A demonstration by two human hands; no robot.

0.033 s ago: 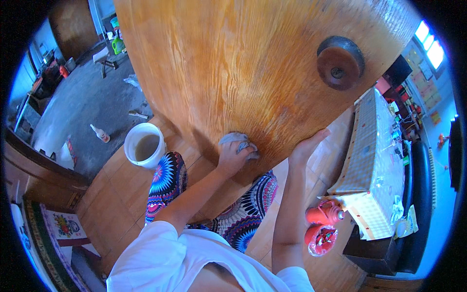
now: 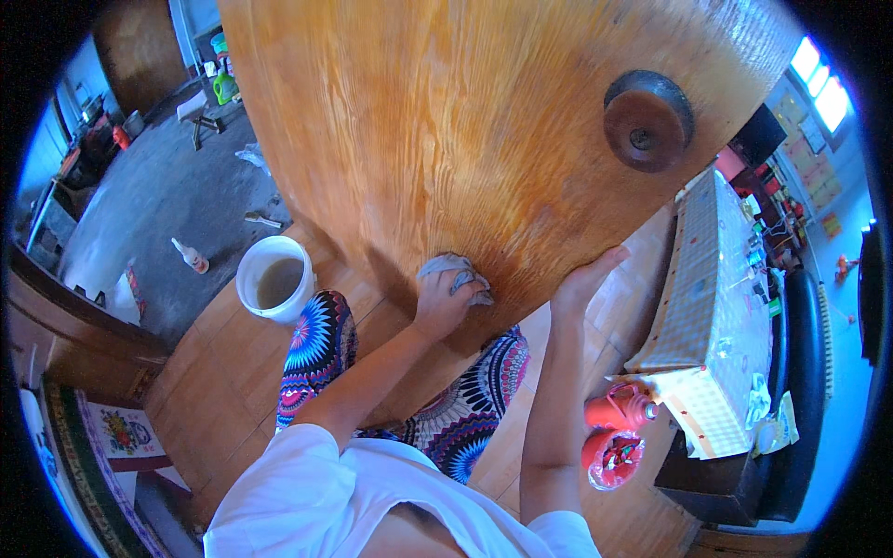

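Note:
A large wooden door [image 2: 400,121] with visible grain fills the upper middle, and a round dark brown knob [image 2: 646,128] sticks out near its right edge. My left hand [image 2: 441,302] is closed around a crumpled grey cloth [image 2: 456,272] and presses it against the lower part of the door. At the door's right edge, my right hand [image 2: 584,284] grips the wood, its fingers lying along the edge and partly hidden. Beside my left knee stands a white bucket [image 2: 299,310] holding murky liquid.
At right, a red thermos [image 2: 628,409] and a red bin [image 2: 595,451] stand on the tiled floor beside a table with a checked tablecloth [image 2: 651,335]. A bottle [image 2: 193,257] and a brush-like tool [image 2: 262,219] lie on the grey floor at left, near a small stool [image 2: 197,110].

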